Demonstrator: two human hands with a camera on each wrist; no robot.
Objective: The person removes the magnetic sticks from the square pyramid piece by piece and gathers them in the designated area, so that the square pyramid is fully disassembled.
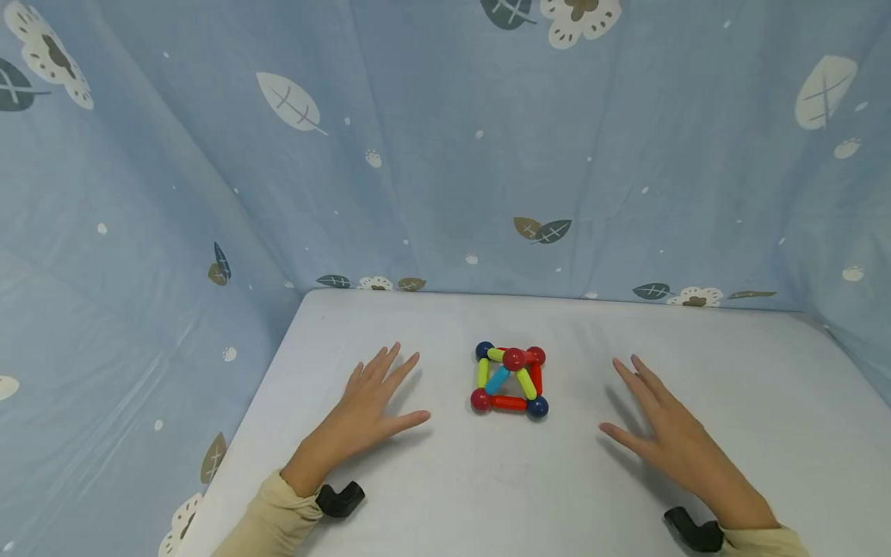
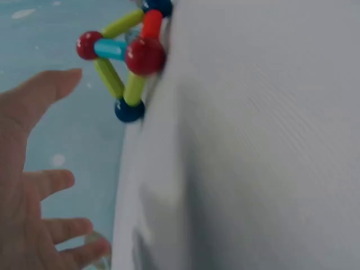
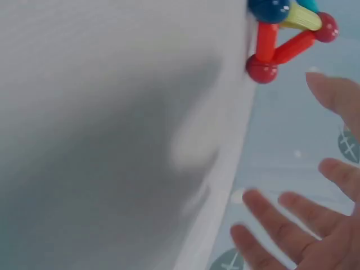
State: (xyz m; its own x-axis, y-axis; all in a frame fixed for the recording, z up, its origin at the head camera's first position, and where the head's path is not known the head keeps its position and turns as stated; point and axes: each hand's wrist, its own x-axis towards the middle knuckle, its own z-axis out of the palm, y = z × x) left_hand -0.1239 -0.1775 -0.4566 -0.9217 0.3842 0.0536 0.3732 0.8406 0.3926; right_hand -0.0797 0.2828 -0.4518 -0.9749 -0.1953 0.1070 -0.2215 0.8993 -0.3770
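**Bright rod-and-ball pyramid sitting between two hovering hands**

Red, blue and yellow-green rods joined by round balls are making up a little pyramid, and it is standing near the middle of the white table, a bit closer to the far edge than to the near one. The left hand is lying flat to one side of it, fingers straight and spread, thumb pointing toward the toy; the right hand is mirroring it on the other side, fingers spread too. Neither is touching the pyramid; both are sitting near it with bare table between.

From where I'm standing, the risk looks to be the toy's own fragility. Its rods seem to be clinging to the balls only at their tips, so if both hands are closing in unevenly, one thumb may be nudging a base ball sideways and the shape could be folding or popping apart. A loose ball would probably be rolling off across the smooth table, perhaps toward the blue leaf-print cloth hanging behind. Grabbing at the top ball alone might be pulling it clean off, leaving the base behind. Both wrist views are blurred, so I cannot tell how firmly the joints are seated.
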